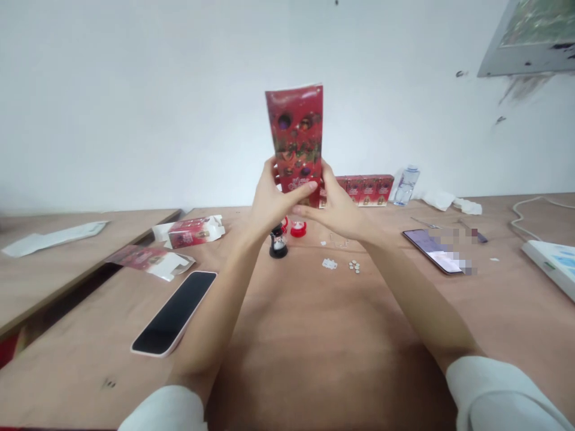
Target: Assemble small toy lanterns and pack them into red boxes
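Note:
Both hands hold up a tall red printed box (pixel 297 134) above the table, its decorated face toward me. My left hand (pixel 274 197) wraps the lower left side with the thumb across the front. On the lower right side, my right hand (pixel 336 206) grips it, thumb also in front. Below the hands stand a small black lantern (pixel 278 242) and a small red one (pixel 297 228), both partly hidden by my left hand and forearm. Several small round button-like pieces (pixel 354 267) and a few white bits (pixel 329 263) lie nearby.
A row of red boxes (pixel 369 190) stands by the wall, beside a plastic bottle (pixel 406 185) and crumpled tissue (pixel 438 199). Leftward lie an opened red carton (pixel 191 232), a flattened one (pixel 155 260) and a phone (pixel 175 314). Another phone (pixel 433 251) and a white device (pixel 554 263) are rightward.

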Demonstrator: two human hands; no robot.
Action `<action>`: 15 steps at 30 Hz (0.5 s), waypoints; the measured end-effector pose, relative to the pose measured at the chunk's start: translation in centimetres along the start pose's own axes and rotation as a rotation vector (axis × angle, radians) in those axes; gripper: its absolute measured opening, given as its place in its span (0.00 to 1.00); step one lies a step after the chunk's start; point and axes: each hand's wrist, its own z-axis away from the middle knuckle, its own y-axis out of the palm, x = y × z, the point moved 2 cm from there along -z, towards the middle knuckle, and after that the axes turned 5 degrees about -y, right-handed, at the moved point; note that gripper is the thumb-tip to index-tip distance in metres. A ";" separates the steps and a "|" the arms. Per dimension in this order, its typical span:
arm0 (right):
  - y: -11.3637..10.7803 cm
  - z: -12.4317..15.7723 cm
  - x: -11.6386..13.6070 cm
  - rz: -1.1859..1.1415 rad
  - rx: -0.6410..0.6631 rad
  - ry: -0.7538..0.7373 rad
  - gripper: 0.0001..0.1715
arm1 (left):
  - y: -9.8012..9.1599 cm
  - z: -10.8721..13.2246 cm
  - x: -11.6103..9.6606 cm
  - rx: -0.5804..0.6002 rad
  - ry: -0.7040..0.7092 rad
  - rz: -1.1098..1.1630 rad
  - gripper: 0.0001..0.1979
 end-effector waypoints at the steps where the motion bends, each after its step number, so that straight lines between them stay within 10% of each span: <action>1: 0.1 0.1 0.2 0.058 0.038 -0.042 0.54 | -0.2 -0.2 0.2 -0.039 -0.008 -0.010 0.29; 8: -0.1 0.3 -0.9 0.273 0.075 -0.083 0.47 | -8.5 -2.8 3.9 -0.574 -0.121 -0.247 0.11; 12: 0.9 0.0 -2.7 0.394 0.066 -0.035 0.36 | -16.5 -1.8 7.7 -0.827 -0.250 -0.275 0.26; 15: 2.5 0.1 -4.6 0.468 0.174 -0.022 0.27 | -20.7 0.2 11.6 -0.677 -0.402 -0.391 0.33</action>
